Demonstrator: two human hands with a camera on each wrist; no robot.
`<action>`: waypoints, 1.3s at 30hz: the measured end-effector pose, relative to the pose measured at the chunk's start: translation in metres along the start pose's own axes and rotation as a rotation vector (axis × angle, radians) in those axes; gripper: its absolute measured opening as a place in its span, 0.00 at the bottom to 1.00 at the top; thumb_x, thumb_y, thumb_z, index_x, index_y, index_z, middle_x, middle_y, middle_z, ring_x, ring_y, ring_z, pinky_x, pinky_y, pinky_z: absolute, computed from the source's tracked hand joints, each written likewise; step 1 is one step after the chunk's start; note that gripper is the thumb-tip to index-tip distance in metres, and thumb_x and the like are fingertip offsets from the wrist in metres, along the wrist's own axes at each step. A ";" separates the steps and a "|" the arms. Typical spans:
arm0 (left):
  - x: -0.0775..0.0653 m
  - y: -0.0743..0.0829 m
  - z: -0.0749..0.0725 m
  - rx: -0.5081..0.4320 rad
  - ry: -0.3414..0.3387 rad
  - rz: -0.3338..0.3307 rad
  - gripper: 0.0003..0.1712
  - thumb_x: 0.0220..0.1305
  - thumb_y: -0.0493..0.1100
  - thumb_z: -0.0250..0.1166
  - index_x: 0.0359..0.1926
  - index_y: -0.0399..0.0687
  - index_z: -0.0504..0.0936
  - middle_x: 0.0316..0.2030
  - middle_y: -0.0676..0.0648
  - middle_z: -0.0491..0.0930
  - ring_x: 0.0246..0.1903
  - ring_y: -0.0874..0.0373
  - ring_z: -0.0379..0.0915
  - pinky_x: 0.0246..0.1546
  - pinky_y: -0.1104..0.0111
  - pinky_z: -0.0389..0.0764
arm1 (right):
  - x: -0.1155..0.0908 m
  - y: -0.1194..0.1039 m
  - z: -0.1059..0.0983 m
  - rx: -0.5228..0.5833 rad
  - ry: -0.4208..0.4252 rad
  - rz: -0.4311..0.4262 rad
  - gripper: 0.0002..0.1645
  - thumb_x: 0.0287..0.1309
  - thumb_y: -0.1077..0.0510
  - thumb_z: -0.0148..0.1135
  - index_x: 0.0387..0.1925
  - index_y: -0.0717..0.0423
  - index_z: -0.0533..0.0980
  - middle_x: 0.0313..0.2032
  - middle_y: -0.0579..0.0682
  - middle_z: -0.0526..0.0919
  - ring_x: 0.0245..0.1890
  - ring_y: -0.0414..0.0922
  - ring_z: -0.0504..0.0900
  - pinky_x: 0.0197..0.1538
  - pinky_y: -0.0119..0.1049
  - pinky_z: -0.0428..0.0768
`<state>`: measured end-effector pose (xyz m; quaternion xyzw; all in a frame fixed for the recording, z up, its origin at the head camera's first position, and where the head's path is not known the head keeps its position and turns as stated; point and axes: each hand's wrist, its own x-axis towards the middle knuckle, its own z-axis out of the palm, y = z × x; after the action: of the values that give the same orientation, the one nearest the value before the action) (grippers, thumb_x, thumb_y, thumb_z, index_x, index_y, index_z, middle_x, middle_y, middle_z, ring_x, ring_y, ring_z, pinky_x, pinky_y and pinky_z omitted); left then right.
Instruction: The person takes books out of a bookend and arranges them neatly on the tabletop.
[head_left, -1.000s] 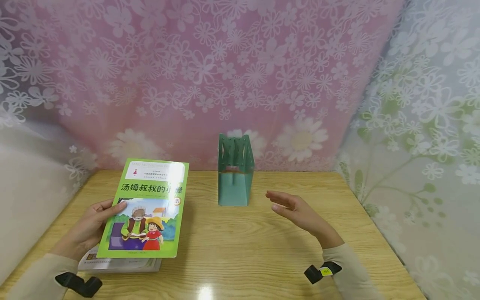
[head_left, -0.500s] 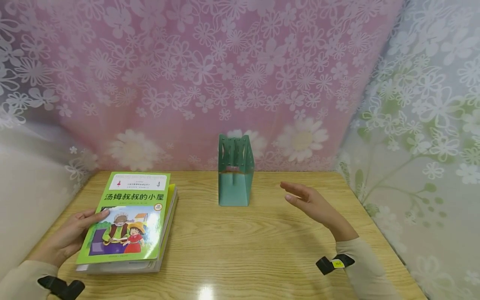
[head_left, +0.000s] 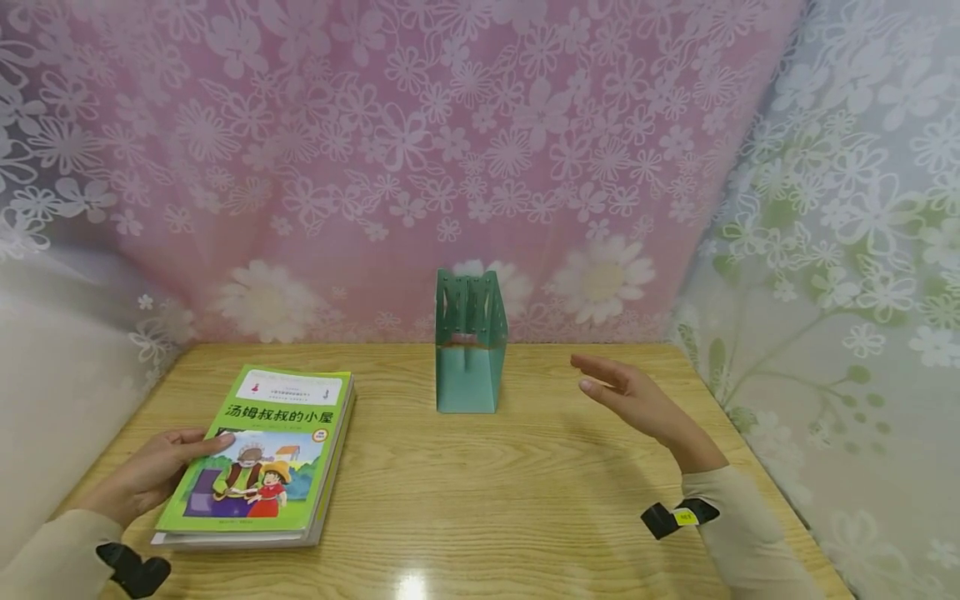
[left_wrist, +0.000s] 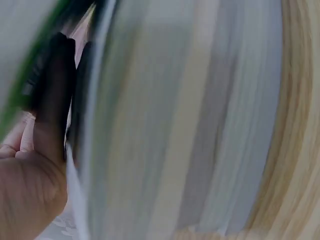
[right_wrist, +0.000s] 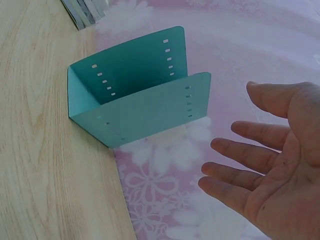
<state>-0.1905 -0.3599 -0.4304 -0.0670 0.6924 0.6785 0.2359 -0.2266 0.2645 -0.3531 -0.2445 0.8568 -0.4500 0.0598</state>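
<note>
A picture book point(head_left: 258, 458) with a bright green cover lies over a stack of thicker books point(head_left: 315, 533) at the table's left. My left hand point(head_left: 153, 471) grips its left edge, thumb on the cover and fingers underneath. In the left wrist view, that hand point(left_wrist: 35, 185) has its fingers between the green-edged cover and the blurred page edges of the stack point(left_wrist: 165, 120). My right hand point(head_left: 641, 404) hovers over the right of the table, fingers extended, holding nothing. The right wrist view has this hand point(right_wrist: 270, 165) beside a teal metal bookend point(right_wrist: 145, 115), apart from it.
The teal bookend point(head_left: 467, 379) stands upright near the back middle of the wooden table point(head_left: 450, 517). Behind it hangs a pink flowered cloth point(head_left: 375, 167), and a pale flowered one point(head_left: 847, 292) borders the right side.
The green book has come down and leftward onto the stack in my left hand, then shifted slightly right, more in line with it. My right hand has drifted right and away from the bookend.
</note>
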 end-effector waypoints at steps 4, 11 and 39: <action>0.000 0.001 0.004 0.127 0.064 0.006 0.33 0.70 0.51 0.57 0.65 0.31 0.65 0.39 0.48 0.85 0.38 0.51 0.83 0.41 0.56 0.84 | -0.001 -0.002 -0.004 -0.004 0.004 0.004 0.32 0.72 0.51 0.49 0.71 0.56 0.58 0.69 0.59 0.61 0.68 0.61 0.61 0.62 0.61 0.66; -0.004 0.011 0.014 0.404 0.224 0.006 0.49 0.67 0.57 0.59 0.67 0.19 0.53 0.37 0.46 0.84 0.33 0.55 0.82 0.35 0.61 0.84 | -0.004 -0.005 -0.011 0.040 0.025 0.025 0.32 0.72 0.50 0.49 0.72 0.53 0.57 0.70 0.58 0.61 0.69 0.59 0.60 0.64 0.61 0.63; -0.013 0.006 0.013 0.756 0.435 -0.012 0.56 0.56 0.74 0.58 0.63 0.26 0.64 0.63 0.23 0.58 0.60 0.23 0.53 0.52 0.38 0.67 | -0.007 -0.003 -0.018 -0.004 0.048 0.014 0.32 0.72 0.51 0.48 0.72 0.56 0.56 0.70 0.59 0.60 0.68 0.59 0.61 0.63 0.60 0.65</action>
<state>-0.1784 -0.3493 -0.4192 -0.1213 0.9254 0.3459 0.0964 -0.2255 0.2797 -0.3409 -0.2276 0.8606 -0.4537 0.0419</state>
